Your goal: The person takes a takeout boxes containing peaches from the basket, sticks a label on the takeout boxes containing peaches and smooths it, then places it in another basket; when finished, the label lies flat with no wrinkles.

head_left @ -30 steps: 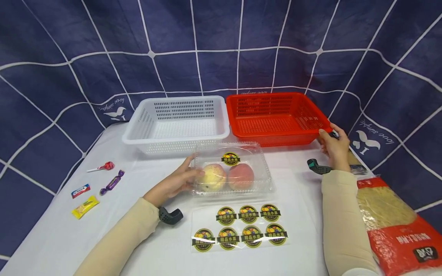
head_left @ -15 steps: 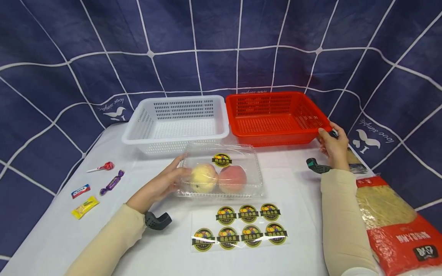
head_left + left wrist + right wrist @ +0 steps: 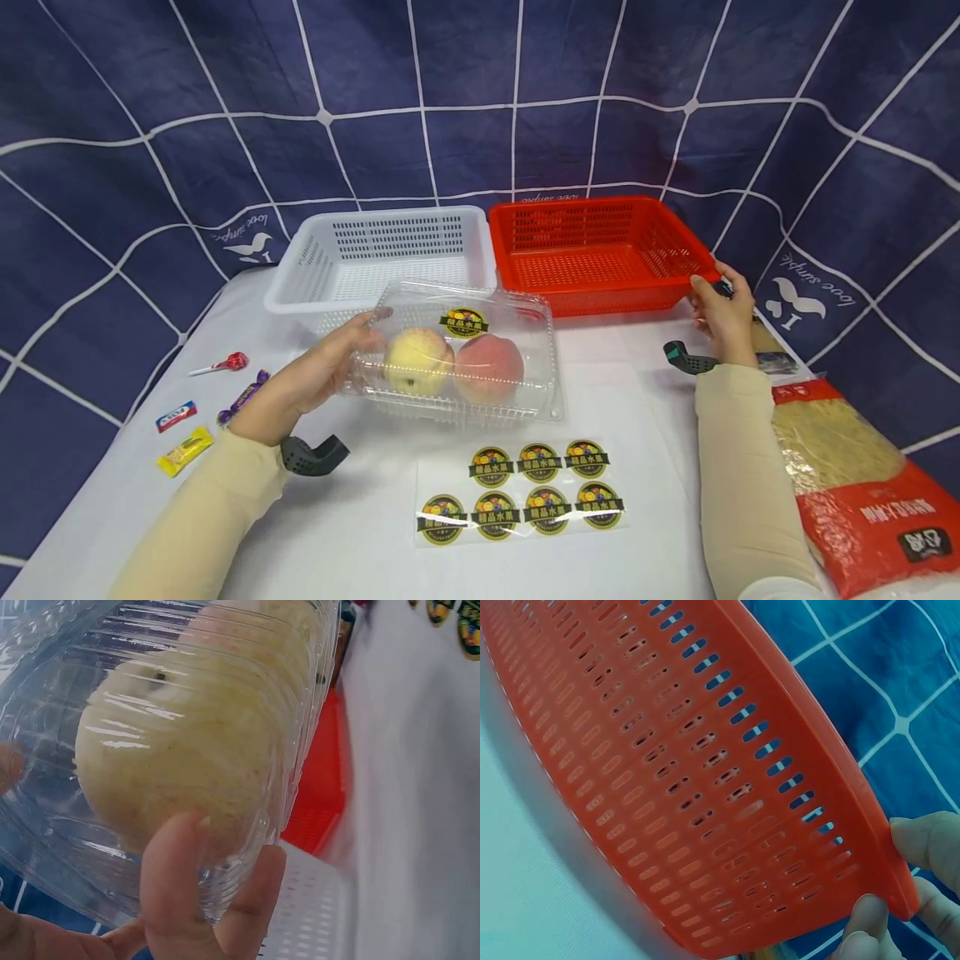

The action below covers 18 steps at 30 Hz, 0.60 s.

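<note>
I am holding the clear box [image 3: 457, 354] up off the table [image 3: 360, 533] with my left hand [image 3: 315, 375], fingers curled round its left end, in front of the white basket [image 3: 307, 275]. I think I should be keeping it level so the fruit is not rolling. My right hand [image 3: 720, 312] is pinching the red basket [image 3: 600, 250] at its corner. I am counting two peaches [image 3: 450, 362], two baskets, seven stickers [image 3: 521, 492] on the sheet and four candies [image 3: 213, 400].
</note>
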### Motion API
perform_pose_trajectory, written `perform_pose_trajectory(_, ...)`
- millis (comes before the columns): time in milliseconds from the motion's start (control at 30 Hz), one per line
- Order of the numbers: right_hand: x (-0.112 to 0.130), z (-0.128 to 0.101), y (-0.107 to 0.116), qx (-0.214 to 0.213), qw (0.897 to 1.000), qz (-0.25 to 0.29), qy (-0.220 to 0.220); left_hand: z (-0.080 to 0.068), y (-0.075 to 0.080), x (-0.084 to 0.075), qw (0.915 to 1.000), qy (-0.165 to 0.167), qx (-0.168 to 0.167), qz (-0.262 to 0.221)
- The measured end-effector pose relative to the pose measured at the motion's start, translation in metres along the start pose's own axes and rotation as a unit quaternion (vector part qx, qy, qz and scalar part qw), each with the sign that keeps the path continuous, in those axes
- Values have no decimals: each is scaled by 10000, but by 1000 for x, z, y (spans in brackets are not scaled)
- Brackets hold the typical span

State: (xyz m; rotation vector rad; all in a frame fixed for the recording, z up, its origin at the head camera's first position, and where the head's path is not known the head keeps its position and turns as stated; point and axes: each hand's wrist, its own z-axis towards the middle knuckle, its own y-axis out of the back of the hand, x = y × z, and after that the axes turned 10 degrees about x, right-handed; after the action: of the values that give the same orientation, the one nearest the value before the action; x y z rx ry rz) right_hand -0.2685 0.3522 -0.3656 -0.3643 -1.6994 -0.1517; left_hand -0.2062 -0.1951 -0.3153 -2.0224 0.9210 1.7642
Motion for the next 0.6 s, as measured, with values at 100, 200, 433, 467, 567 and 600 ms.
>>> perform_pose_trajectory(100, 0, 0, 0, 0, 10000, -31, -6, 5, 5, -10, 9999, -133, -69, -12)
perform_pose_trajectory(200, -1, 1, 0, 19, 10000, -28, 12, 13, 8, -19, 9995, -205, -188, -143)
perform_pose_trajectory(433, 0, 1, 0, -34, 9999, -100, -110, 48, 7, -39, 9961, -189, -604, -612)
perform_pose_trajectory(467, 0, 1, 0, -30, 9999, -81, -103, 54, 6, -41, 9953, -195, -681, -658)
perform_pose_trajectory(567, -1, 0, -1, 9, 10000, -14, -41, 73, 4, -48, 9924, -297, -855, -834)
perform_pose_trajectory(600, -1, -1, -1, 33, 10000, 16, -17, 80, 3, -50, 9914, -334, -918, -876)
